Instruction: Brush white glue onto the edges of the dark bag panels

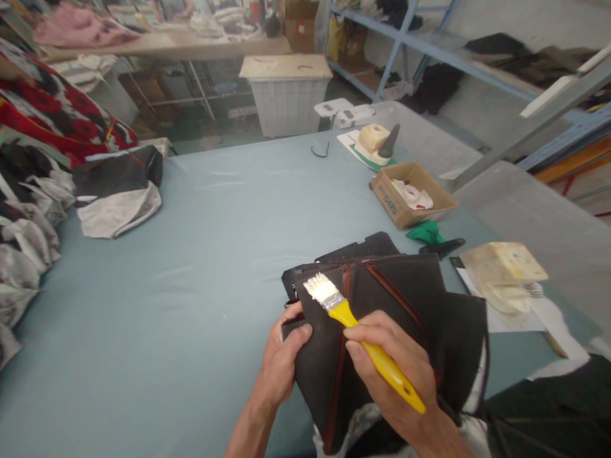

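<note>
My right hand (396,369) grips a paintbrush (363,340) with a yellow handle, its white bristles resting on the top edge of a black fabric piece (382,299) with reddish-brown seams. My left hand (286,353) clamps the left edge of that piece, thumb on top. More black pieces are stacked beneath and behind it, near the front of the pale blue table (200,254).
A cardboard box (413,194) with tape rolls, a green-handled tool (432,235) and a stained glue container (506,270) on paper lie to the right. Folded grey and black cloth (119,191) lies far left. A white bin (286,92) and metal shelving (429,44) stand beyond the table.
</note>
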`<state>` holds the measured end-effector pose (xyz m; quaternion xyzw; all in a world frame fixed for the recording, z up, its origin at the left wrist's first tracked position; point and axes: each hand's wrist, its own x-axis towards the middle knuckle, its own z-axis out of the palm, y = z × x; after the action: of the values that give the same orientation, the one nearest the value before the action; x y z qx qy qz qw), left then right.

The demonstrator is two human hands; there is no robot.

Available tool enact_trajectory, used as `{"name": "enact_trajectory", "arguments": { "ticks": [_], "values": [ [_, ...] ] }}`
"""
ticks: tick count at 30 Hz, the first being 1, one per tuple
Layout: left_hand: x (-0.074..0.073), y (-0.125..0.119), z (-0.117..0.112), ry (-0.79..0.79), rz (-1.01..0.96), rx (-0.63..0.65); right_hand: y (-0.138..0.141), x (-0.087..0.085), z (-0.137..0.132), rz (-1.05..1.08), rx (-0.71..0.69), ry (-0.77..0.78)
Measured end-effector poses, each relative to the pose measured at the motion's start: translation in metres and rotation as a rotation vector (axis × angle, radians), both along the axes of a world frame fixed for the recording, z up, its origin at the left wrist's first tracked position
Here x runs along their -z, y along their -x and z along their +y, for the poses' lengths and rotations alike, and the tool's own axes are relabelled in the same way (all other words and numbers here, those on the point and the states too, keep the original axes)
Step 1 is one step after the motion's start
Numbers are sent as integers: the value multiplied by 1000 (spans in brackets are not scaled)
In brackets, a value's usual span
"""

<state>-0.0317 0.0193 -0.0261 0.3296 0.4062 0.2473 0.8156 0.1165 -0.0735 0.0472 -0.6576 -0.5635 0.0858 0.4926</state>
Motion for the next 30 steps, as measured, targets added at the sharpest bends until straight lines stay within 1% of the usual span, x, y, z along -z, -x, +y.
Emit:
{"name": "enact_trajectory", "arguments": {
  "ticks": [2,4,7,9,12,14,16,17,19,21,22,23,25,27,28,30],
  "values": [
    [1,1,-1,-36,66,-6,8,0,6,18,-21,19],
    [0,1,-2,-74,148,-9,14,0,12,31,-56,41],
    [-8,0,-2,-137,218,27,16,0,21,29,-102,74],
    [-14,-2,-1,-171,241,48,9,0,23,24,-103,115],
    [-20,-4,1,-175,235,75,-12,-3,21,-37,-42,184],
    [-22,-4,1,-139,213,111,-24,-9,18,-83,30,192],
    [-21,-5,1,-117,220,128,-27,-16,16,-93,72,184],
    [-21,-6,1,-121,238,125,-26,-19,16,-77,57,184],
    [-20,-7,1,-136,296,113,-18,-22,18,-13,-52,199],
    [-20,-8,1,-136,368,91,-14,-21,21,59,-170,240],
    [-19,-9,1,-133,390,80,-15,-19,21,77,-184,266],
    [-19,-9,1,-129,396,77,-18,-17,21,75,-159,289],
    [-19,-9,0,-119,383,82,-28,-16,20,40,-38,316],
    [-18,-8,-1,-94,394,96,-36,-19,19,12,51,309],
    [-18,-7,-1,-83,409,91,-37,-22,19,9,59,295],
    [-18,-8,0,-88,422,66,-32,-26,22,36,-2,274]
  ]
}}
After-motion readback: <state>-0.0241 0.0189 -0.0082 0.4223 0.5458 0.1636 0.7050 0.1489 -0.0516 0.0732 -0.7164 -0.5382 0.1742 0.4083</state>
